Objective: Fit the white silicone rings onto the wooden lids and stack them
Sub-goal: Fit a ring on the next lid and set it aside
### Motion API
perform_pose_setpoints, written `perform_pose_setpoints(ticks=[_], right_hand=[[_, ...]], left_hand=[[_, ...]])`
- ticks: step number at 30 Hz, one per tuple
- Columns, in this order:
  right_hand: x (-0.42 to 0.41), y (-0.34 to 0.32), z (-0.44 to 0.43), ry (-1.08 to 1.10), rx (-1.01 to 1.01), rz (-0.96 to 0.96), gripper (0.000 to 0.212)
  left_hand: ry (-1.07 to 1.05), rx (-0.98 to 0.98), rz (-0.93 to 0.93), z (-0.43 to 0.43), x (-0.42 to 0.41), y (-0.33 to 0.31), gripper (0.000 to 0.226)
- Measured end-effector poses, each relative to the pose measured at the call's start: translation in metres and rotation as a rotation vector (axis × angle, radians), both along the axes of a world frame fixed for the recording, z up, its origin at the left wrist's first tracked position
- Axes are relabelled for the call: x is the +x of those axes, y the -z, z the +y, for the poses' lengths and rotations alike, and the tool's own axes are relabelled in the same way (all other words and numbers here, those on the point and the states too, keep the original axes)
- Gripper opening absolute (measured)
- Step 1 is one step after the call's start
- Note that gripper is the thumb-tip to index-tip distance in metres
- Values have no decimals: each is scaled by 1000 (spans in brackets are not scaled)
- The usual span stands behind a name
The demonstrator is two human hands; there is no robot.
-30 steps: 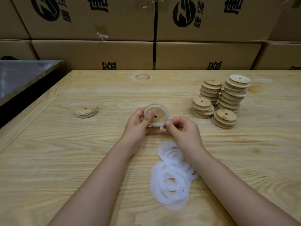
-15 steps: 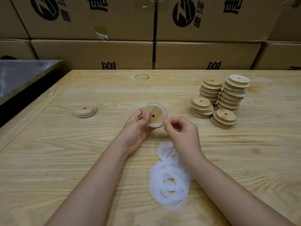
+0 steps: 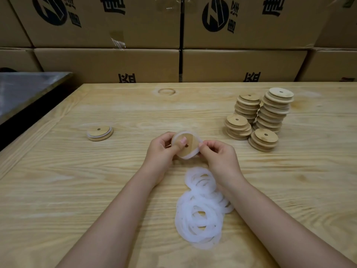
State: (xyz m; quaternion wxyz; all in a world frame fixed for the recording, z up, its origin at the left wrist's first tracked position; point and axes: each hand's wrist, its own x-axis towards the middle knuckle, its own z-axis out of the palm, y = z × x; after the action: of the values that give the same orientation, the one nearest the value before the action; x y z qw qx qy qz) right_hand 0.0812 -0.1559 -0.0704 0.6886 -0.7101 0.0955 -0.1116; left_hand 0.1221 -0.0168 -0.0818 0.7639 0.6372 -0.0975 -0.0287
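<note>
Above the middle of the wooden table [image 3: 77, 190] I hold one round wooden lid [image 3: 190, 143] with a white silicone ring around its edge. My left hand [image 3: 161, 151] grips the lid from the left, thumb pressed on its face near the small hole. My right hand [image 3: 218, 157] pinches the ring at the lid's right rim. A loose pile of white silicone rings [image 3: 201, 209] lies on the table below my right wrist. At the left sits a lid with a ring fitted [image 3: 99, 133]. Several stacks of bare wooden lids [image 3: 262, 118] stand at the right.
Stacked cardboard boxes [image 3: 241, 64] with black print form a wall behind the table's far edge. A grey metal surface [image 3: 25, 89] adjoins the table at the far left, with a dark gap between them.
The lid has turned in my hands and dropped slightly toward me. My right hand's pinch has shifted along the ring at the lid's right rim; my left thumb now lies nearer the hole.
</note>
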Motion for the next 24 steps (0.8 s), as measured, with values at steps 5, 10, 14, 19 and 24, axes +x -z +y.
perform_pose_setpoints(ticks=[5, 10, 14, 19, 24], right_hand=[[3, -8, -1, -138, 153, 15, 15], [0, -9, -2, -59, -21, -34, 12], [-3, -5, -1, -14, -26, -4, 15], [-6, 0, 5, 43, -149, -59, 11], [-5, -2, 3, 55, -283, -81, 12]], left_hand=[[-5, -112, 126, 2, 0, -3, 16], [21, -131, 85, 2, -1, -4, 19], [-27, -79, 31, -1, -1, -2, 7], [-60, -56, 7, -2, 0, -1, 5], [-65, -60, 18, -2, 1, -1, 3]])
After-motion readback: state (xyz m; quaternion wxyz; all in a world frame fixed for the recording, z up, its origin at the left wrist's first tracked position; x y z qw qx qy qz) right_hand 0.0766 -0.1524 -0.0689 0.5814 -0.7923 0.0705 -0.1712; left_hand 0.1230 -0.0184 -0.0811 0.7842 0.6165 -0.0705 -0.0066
